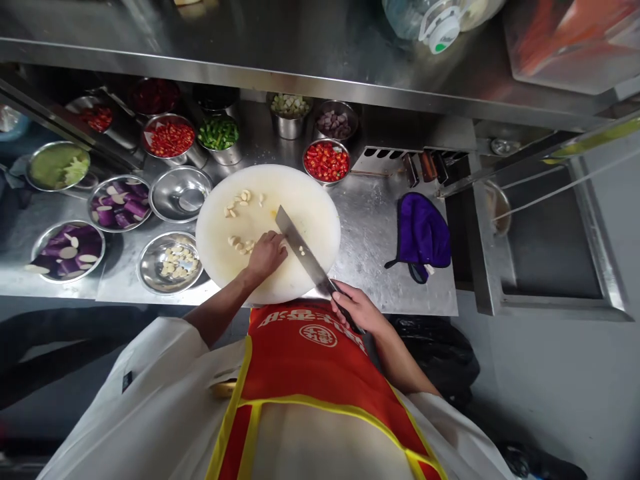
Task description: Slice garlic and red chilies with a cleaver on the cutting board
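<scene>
- The right hand (353, 308) was closed around the handle of a cleaver (300, 248), whose blade ran forward and to the left of that hand, out over a round white cutting board (320, 220)
- The left hand (267, 253) lay curled on the board just left of the blade, fingers bent down over a garlic clove that could not be clearly seen beneath them; whether it was pinching the clove or only steadying it could not be told
- Directly left of the left hand sat a small cluster of garlic pieces (239, 244), and farther ahead of it a second scatter of garlic (241, 200); a few bits (301, 251) lay beside the blade on its right
- Judging by these loose pieces, the cutting looked partly done: several cloves on the board appeared whole or only roughly cut, so a fair share seemed left
- A steel bowl (170, 262) to the left of the left hand, off the board's edge, already held a layer of pale garlic slices, which suggested an earlier batch was finished
- An empty steel bowl (181, 193) stood beyond it
- Bowls of eggplant (119, 203), red chilli (327, 161) and green pepper (219, 133) stood farther ahead of both hands, apparently prepared
- A purple cloth (423, 235) lay ahead and right of the right hand
</scene>
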A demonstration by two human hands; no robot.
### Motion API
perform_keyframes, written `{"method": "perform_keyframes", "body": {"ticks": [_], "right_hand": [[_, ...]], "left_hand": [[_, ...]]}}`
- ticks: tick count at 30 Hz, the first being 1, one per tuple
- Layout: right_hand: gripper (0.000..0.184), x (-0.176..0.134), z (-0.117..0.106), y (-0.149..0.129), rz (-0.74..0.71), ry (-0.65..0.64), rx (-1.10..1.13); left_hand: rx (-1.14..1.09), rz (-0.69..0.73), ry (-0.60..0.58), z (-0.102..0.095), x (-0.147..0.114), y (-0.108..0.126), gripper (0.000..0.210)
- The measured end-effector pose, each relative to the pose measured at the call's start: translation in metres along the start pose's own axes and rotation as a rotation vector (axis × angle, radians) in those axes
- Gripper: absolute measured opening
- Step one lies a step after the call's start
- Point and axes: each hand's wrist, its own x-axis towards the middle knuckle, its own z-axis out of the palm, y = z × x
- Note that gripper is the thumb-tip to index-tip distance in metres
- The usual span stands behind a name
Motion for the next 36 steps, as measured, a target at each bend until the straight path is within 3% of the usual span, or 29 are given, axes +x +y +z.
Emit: {"method": "perform_keyframes", "body": {"ticks": [5, 11, 19, 22, 25, 30, 33, 36], "right_hand": [[0.044, -0.004, -0.004, 0.008, -0.001, 0.008, 0.035], [0.041, -0.001, -0.002, 0.015, 0.008, 0.005, 0.058], [0.045, 0.000, -0.001, 0.012, 0.048, 0.019, 0.048], [0.045, -0.001, 0.000, 0.011, 0.065, 0.025, 0.029], [0.044, 0.000, -0.001, 0.013, 0.071, 0.028, 0.013], [0.042, 0.003, -0.003, 0.018, 0.046, 0.023, 0.037], [0.042, 0.003, -0.002, 0.018, 0.037, 0.018, 0.038], [0.041, 0.003, -0.001, 0.017, 0.017, -0.005, 0.037]], "left_hand": [[0.179, -0.082, -0.069, -0.017, 0.003, 0.003, 0.021], [0.258, -0.077, 0.028, -0.040, -0.019, -0.031, 0.022], [0.179, -0.081, 0.127, -0.025, -0.041, -0.051, 0.023], [0.157, -0.081, 0.150, -0.028, -0.046, -0.071, 0.024], [0.168, -0.119, 0.152, -0.043, -0.061, -0.104, 0.026], [0.249, -0.415, 0.205, -0.070, -0.104, -0.170, 0.030], [0.235, -0.612, 0.266, -0.074, -0.125, -0.200, 0.030], [0.092, -0.756, 0.255, -0.071, -0.132, -0.216, 0.023]]}}
